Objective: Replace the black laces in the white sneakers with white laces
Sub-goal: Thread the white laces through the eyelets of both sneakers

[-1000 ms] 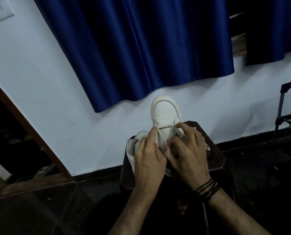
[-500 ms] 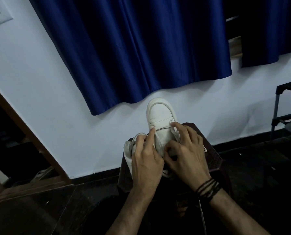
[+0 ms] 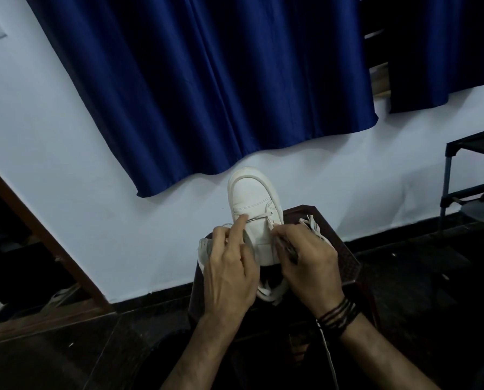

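A white sneaker (image 3: 253,201) stands on a dark brown plastic stool (image 3: 345,254), toe pointing away from the person toward the white wall (image 3: 66,153) and the blue curtain (image 3: 207,80) that hangs down it. The two hands flank its lacing area, the tongue showing bare between them. The left hand (image 3: 229,271) lies along the sneaker's left side with its forefinger stretched out, the tip touching the left end of a thin white lace (image 3: 259,218) that crosses the lowest eyelets; the other fingers curl loosely, gripping nothing that can be made out. The right hand (image 3: 308,263) is closed at the right row of eyelets, thumb and fingers pinched together, seemingly on the lace, though the dim light hides the contact. Beyond its knuckles a bunch of loose white laces (image 3: 312,225) lies on the stool. A second white sneaker (image 3: 205,249) peeks out beneath the left hand. Dark cord bands (image 3: 339,315) wrap the right wrist.
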The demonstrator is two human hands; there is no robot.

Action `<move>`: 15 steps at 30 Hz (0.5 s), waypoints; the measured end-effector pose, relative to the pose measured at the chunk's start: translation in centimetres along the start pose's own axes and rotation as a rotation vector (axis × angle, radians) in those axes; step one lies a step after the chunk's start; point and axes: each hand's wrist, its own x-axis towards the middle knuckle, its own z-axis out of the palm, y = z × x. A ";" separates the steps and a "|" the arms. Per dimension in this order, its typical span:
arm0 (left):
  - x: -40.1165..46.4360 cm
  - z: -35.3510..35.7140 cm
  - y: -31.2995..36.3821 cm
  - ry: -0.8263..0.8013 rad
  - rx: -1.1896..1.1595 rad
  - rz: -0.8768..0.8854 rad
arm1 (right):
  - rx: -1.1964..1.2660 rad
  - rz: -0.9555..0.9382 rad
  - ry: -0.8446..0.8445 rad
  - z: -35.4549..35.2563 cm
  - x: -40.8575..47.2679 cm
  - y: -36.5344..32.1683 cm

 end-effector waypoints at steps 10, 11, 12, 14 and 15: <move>1.0 0.7 0.7 -0.014 0.084 0.003 | -0.194 -0.203 0.122 0.1 0.3 -1.2; 1.1 0.7 0.7 -0.017 0.071 -0.012 | -0.188 -0.176 0.115 0.2 0.2 -1.4; 1.1 0.6 0.7 -0.023 0.050 -0.033 | -0.163 -0.138 0.106 0.3 0.1 -1.5; 1.3 0.5 0.5 -0.035 0.013 -0.074 | -0.067 -0.040 0.079 0.2 -0.1 -1.5; 1.3 0.3 0.3 -0.033 0.005 -0.079 | -0.025 0.018 0.067 0.2 0.0 -1.4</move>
